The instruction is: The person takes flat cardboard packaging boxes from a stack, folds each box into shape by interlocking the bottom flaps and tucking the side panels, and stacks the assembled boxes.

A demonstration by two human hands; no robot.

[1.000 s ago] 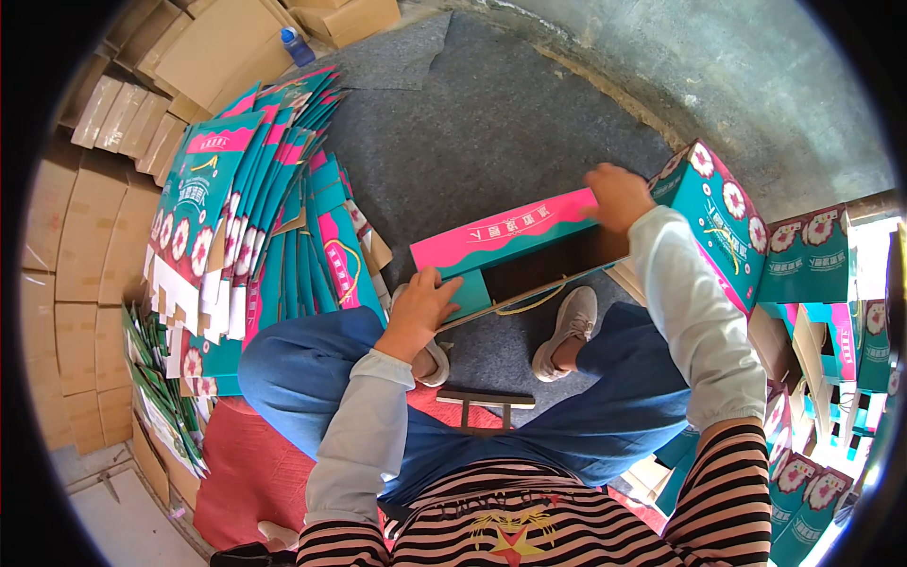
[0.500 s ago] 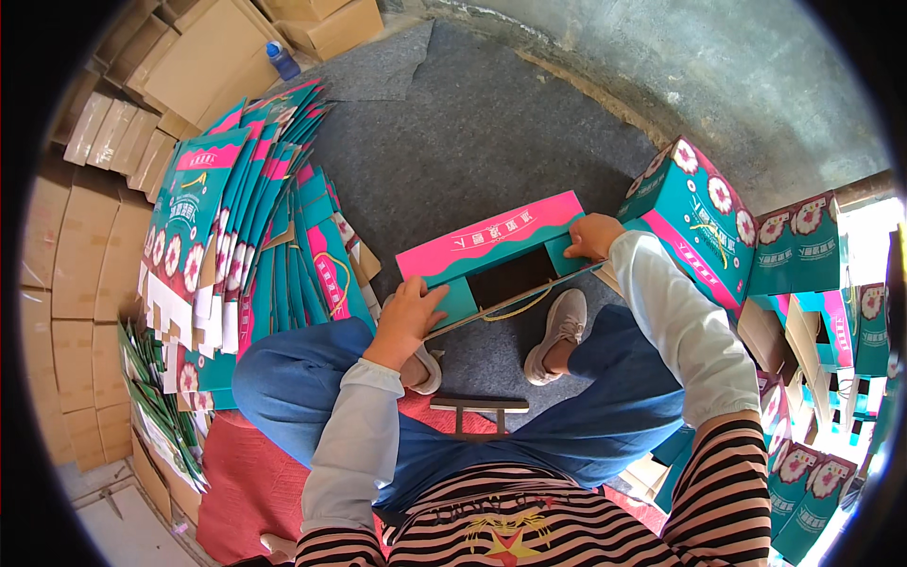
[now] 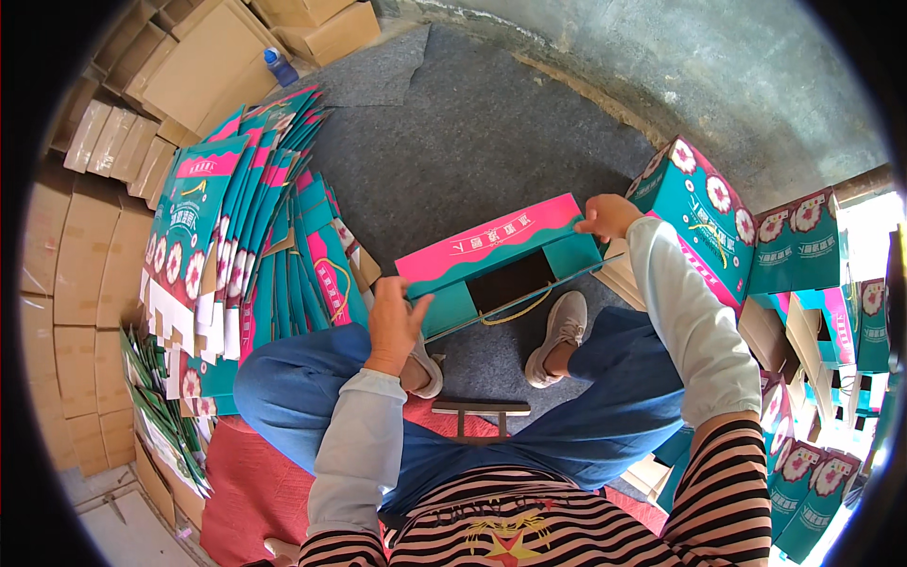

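A green and pink cardboard carton with a yellow cord handle is held up between my knees. Its pink flap stands on the far side, and a dark rectangular opening shows in the middle. My left hand grips its left end, with the thumb on the near side. At the far right corner, my right hand has its fingers closed on the edge by the pink flap.
Many flat folded cartons lie fanned at my left, before stacked brown boxes. Standing made-up cartons crowd my right. A blue bottle stands far left, and a concrete wall rises far right.
My right hand has shifted slightly outward and up along the carton's right end. The left hand's fingers have moved a little left at its end, and the near panel has tilted more open.
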